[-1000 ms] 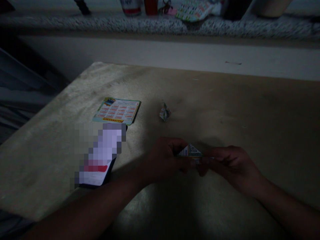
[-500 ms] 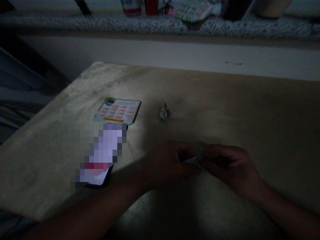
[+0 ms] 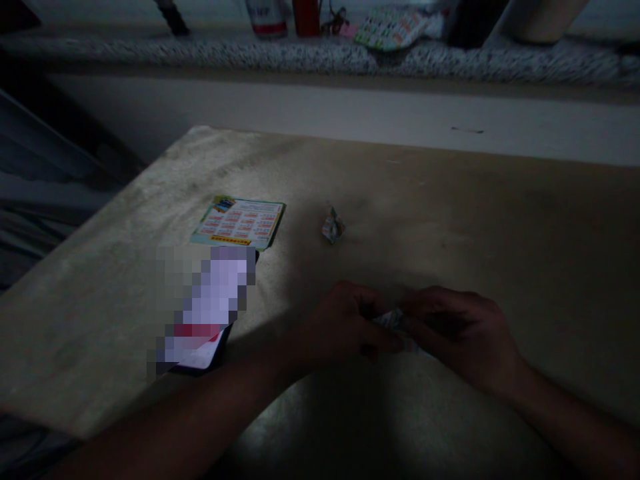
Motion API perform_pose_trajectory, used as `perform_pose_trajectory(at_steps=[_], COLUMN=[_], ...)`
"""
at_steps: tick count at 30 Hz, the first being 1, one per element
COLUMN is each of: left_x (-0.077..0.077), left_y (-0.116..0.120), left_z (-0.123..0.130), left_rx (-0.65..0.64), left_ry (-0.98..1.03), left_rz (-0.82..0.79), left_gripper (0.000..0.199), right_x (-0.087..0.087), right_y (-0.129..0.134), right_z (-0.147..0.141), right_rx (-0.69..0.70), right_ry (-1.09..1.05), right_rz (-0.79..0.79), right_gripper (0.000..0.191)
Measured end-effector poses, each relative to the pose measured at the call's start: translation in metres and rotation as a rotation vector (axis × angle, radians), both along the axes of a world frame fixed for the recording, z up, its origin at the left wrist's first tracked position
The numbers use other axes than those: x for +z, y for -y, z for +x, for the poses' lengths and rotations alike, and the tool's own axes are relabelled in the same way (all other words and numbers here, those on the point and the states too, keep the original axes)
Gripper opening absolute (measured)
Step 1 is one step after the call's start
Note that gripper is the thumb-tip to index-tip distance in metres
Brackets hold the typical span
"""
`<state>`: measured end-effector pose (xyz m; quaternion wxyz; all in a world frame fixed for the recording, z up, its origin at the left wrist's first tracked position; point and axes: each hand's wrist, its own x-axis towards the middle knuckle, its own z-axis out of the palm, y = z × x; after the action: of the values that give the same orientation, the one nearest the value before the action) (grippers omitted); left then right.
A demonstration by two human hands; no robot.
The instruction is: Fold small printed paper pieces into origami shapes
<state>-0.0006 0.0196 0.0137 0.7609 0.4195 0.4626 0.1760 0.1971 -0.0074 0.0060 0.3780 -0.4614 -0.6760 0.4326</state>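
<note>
The printed paper (image 3: 389, 319) is pinched between the fingers of the left hand (image 3: 345, 330) and right hand (image 3: 463, 337), with bare table (image 3: 530, 233) left beyond them.

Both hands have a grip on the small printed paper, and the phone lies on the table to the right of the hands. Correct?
One error: the head view shows the phone to the left of the hands. The left hand and right hand do grip the small printed paper, and the phone is on the table.
</note>
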Motion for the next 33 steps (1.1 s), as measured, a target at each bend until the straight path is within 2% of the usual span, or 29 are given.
perform_pose_trajectory(at_steps=[3,9,17,19,21,25,30,33], left_x=[-0.0025,-0.0072,-0.0013,-0.0017,-0.0027,-0.0033,-0.0012,-0.0016], left_y=[0.0006,0.0019,0.0017,0.0021,0.0025,0.0026,0.0025,0.0032], left_z=[-0.0002,-0.0016,-0.0003,-0.0003,-0.0004,-0.0008,-0.0004,0.0003], left_rx=[-0.025,-0.088,-0.031,-0.038,-0.049,-0.040,0.036,0.049], left_ry=[0.005,-0.007,0.019,0.010,-0.003,-0.009,0.037,0.056], left_rz=[0.020,0.061,0.016,0.030,0.047,0.032,0.020,0.032], left_gripper=[0.023,0.022,0.020,0.021,0.022,0.020,0.026,0.029], right_x=[0.0029,0.0024,0.0014,0.0020,0.0027,0.0028,-0.0005,-0.0042], right_y=[-0.0015,0.0039,0.0025,0.0024,0.0029,0.0029,-0.0002,-0.0001], right_z=[-0.0009,0.0007,0.0010,0.0003,-0.0003,0.0003,0.0033,0.0037], right_rx=[0.009,-0.051,0.027,0.043,0.032,-0.013,0.038,0.056], right_ry=[0.025,0.215,0.110,0.134,0.170,0.169,-0.002,-0.006], right_rz=[0.064,0.173,0.114,0.135,0.143,0.064,-0.071,-0.092], right_gripper=[0.005,0.009,0.008,0.003,0.008,0.012,0.009,0.008])
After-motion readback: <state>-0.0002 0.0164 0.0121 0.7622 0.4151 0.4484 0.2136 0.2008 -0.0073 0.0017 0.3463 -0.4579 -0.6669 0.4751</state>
